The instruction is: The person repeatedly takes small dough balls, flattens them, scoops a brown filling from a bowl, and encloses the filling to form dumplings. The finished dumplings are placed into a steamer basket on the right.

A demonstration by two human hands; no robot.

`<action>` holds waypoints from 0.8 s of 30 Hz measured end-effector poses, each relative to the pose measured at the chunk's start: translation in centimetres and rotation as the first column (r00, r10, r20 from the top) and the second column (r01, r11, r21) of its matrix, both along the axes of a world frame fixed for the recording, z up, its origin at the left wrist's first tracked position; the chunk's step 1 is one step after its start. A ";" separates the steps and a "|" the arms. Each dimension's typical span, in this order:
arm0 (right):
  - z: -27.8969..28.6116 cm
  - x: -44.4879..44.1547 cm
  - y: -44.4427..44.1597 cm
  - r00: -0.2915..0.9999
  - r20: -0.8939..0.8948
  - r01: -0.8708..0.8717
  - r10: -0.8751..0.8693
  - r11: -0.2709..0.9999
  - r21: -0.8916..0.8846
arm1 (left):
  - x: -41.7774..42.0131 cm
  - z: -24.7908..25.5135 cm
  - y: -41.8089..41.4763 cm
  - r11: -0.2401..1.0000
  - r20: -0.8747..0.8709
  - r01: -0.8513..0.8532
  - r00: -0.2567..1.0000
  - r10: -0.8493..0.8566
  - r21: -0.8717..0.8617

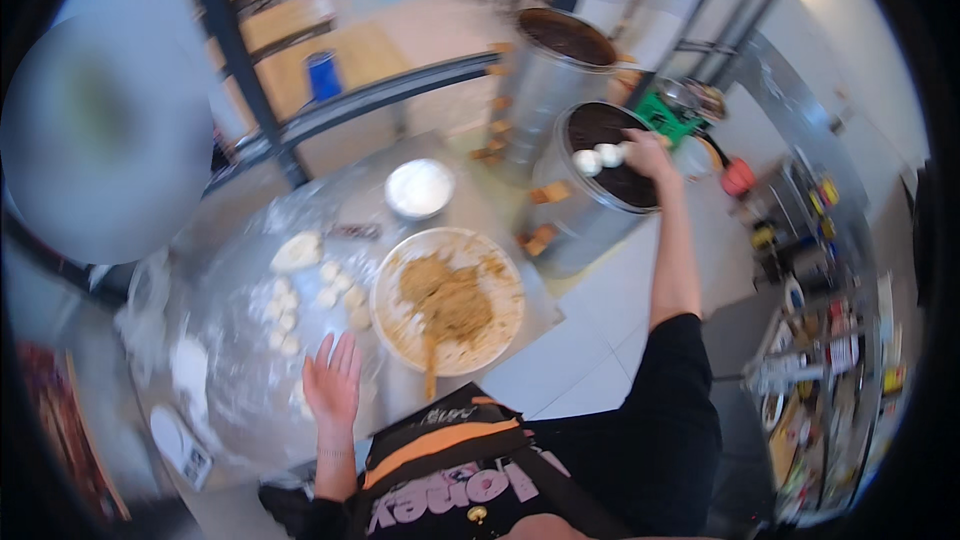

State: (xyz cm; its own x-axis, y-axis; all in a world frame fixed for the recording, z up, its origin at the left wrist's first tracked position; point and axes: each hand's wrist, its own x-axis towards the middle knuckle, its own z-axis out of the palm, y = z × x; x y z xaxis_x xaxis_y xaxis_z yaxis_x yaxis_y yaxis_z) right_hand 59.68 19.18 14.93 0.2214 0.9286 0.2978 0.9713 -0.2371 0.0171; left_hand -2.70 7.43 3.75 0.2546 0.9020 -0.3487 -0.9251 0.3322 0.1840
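Note:
My left hand [334,379] hovers palm up, fingers spread and bare, above the near side of the metal worktable [232,390]. Just beyond it lie small pale dough pieces [281,307] in clusters, plus a larger dough lump [297,252]. To its right stands a wide white bowl [386,341] of brown, crumbly filling [450,296], with a wooden utensil handle [430,367] over the rim. My right arm stretches out over a metal drum [585,229] with a dark interior. White round pieces [598,159] line up at the fingers of my right hand [649,154]; blur hides the exact grip.
A bowl of white powder [420,187] stands behind the filling. Another metal drum [544,101] rises beyond the first. A kitchen scale [180,446] sits at the table's left edge. Crowded shelving [817,397] runs along the right. A blurred round shape [105,142] blocks the upper left.

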 end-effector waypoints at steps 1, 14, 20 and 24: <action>1.3 -1.9 0.1 0.991 0.060 0.115 -0.118 0.992 0.049 | -1.0 -0.7 0.1 0.999 -0.014 -0.015 1.000 0.016 0.033; -19.0 -56.2 -0.6 0.482 -0.443 -0.749 0.756 0.094 -0.655 | -14.5 -5.6 -2.8 0.912 -0.185 -0.389 0.913 0.364 -0.127; -21.5 -54.3 -5.4 0.441 -0.688 -0.897 0.576 0.271 -0.348 | -13.3 -8.2 -3.4 0.938 -0.320 -0.318 0.911 0.261 -0.139; -12.4 -52.9 -7.7 0.218 -0.945 -0.866 0.245 0.495 -0.071 | -8.3 -4.2 -1.9 0.988 -0.206 0.130 0.968 -0.143 -0.078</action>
